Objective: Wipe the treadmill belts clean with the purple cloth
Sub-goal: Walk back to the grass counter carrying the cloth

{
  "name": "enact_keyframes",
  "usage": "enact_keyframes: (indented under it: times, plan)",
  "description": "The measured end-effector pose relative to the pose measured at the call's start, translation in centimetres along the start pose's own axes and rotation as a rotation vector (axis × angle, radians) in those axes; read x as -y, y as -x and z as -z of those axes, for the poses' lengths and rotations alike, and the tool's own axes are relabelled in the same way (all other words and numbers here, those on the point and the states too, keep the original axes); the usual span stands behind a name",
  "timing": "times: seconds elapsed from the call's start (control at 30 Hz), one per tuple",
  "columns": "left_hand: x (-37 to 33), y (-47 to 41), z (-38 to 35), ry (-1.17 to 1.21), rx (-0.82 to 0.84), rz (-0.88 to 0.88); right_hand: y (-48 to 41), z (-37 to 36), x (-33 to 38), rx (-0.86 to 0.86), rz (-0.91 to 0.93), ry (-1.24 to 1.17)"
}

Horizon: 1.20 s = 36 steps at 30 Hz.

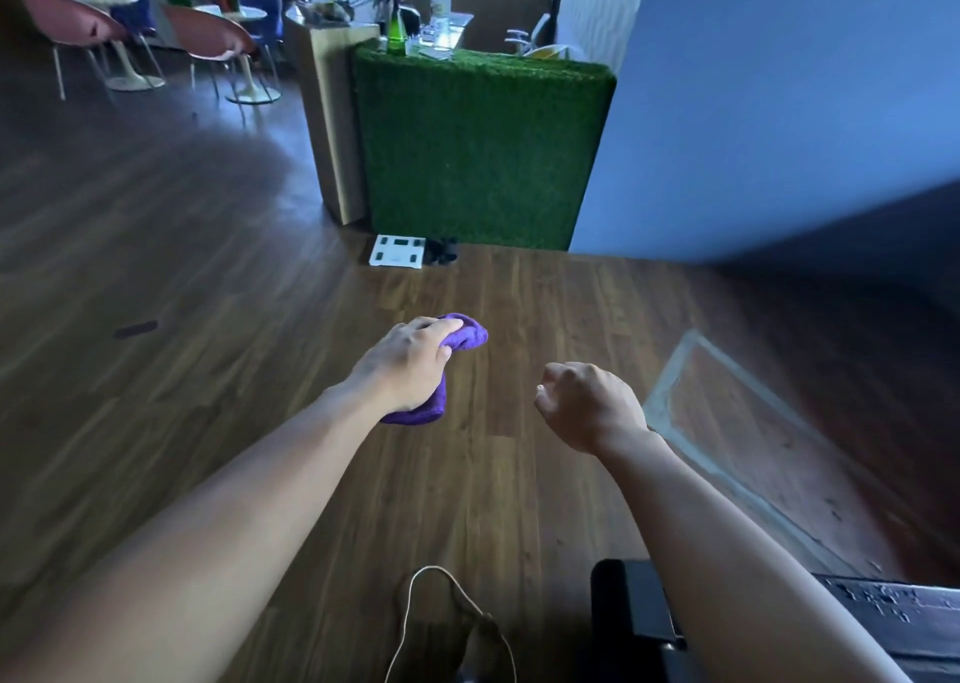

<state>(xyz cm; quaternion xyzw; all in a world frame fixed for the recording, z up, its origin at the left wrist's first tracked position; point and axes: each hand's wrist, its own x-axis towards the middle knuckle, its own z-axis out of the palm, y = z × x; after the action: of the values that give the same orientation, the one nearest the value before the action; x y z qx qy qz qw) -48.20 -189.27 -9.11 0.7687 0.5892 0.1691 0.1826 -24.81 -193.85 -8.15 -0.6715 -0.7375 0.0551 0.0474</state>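
My left hand (410,365) grips the bunched purple cloth (465,337) in the air above the wooden floor; cloth ends stick out past my fingers and below my palm. To its right, my right hand (587,404) hangs with fingers curled into a loose fist and holds nothing. A black treadmill end (631,604) shows at the bottom right, partly hidden by my right forearm, with a strip of its dark belt (904,615) at the right edge.
A green turf-covered counter (478,147) stands ahead, with a white scale (397,251) on the floor at its foot. A blue wall (779,111) runs along the right. Chairs and round tables (208,43) fill the far left. A thin cord (415,625) lies near my feet.
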Motion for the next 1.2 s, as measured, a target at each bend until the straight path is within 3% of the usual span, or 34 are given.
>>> enact_keyframes:
  times: [0.7, 1.2]
  plan:
    - [-2.3, -38.8, -2.0, -0.009, 0.023, -0.035, -35.3, 4.1, -15.5, -0.022, -0.012, 0.036]
    - [-0.2, -71.2, -1.4, 0.003, 0.067, -0.159, -62.9, 6.7, -22.8, -0.072, -0.146, 0.024]
